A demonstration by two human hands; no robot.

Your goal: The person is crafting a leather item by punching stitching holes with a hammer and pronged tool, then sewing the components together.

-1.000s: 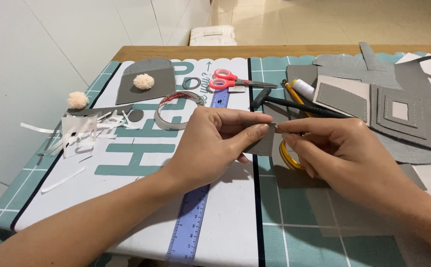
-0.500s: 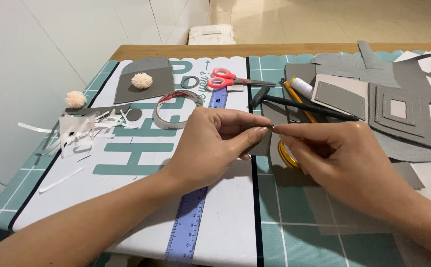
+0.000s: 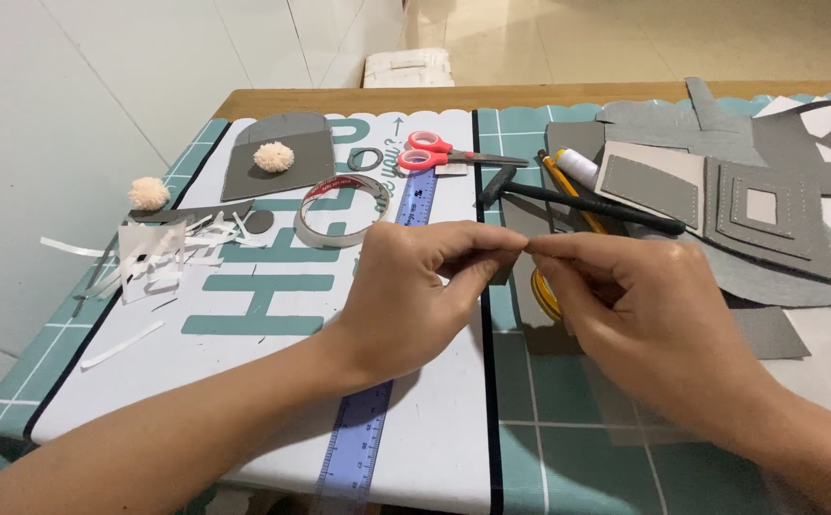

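Far left, we see a fluffy cream pompom (image 3: 148, 193) sitting off the mat, and beside it a scatter of thin white paper strips (image 3: 153, 256), curled and ragged. Next comes an arch-topped grey felt piece (image 3: 277, 176) with a second pompom (image 3: 273, 156) resting on it. A glossy roll of clear tape (image 3: 343, 210) lies just right of that, then red-handled scissors (image 3: 439, 153) above a translucent blue ruler (image 3: 368, 420) running down the printed cutting mat (image 3: 244, 381).

Centre now: our left hand (image 3: 414, 291) is pinched tight, thumb and forefinger closed on a small grey felt scrap (image 3: 503, 271) held just above the mat. Our right hand (image 3: 640, 310) meets it fingertip to fingertip, also pinching; what exactly it grips at the join we cannot tell.

Behind, a black-handled tool (image 3: 578, 200) and a yellow pencil (image 3: 568, 186) lie crossed. Far right, flat grey felt sheets (image 3: 768, 224) stack up, one a stitched square frame with a cut-out window.
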